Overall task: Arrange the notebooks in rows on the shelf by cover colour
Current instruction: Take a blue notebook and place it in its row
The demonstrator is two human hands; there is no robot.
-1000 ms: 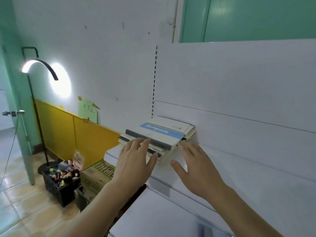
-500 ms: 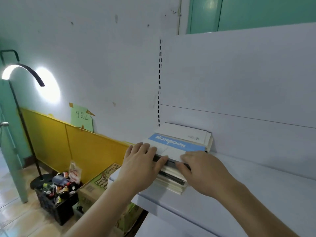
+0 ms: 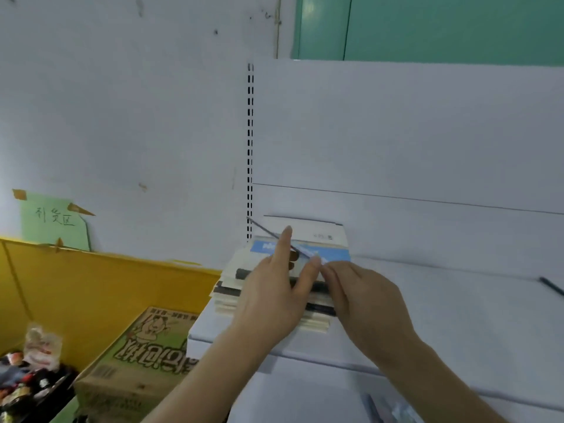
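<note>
A stack of notebooks (image 3: 271, 300) lies flat at the left end of the white shelf (image 3: 457, 331), against the back panel. A cover with a blue band (image 3: 332, 254) shows near the top, and a white one (image 3: 317, 232) lies behind it. My left hand (image 3: 271, 297) pinches the top notebook (image 3: 265, 230), which is tilted up and seen edge-on as a thin grey line. My right hand (image 3: 363, 297) lies over the stack's near right side. Its bent fingertips meet the raised notebook's near corner; whether they grip it is unclear.
A dark pen (image 3: 551, 285) lies on the shelf at the far right. A slotted upright (image 3: 250, 148) rises behind the stack. Left of and below the shelf are a printed cardboard box (image 3: 146, 355), a yellow board (image 3: 91, 294) and a crate of bottles (image 3: 27, 389).
Both hands reached the stack's near edge. Now my left hand has raised the top notebook on edge, and my right fingertips have moved up to its corner. The camera has come closer.
</note>
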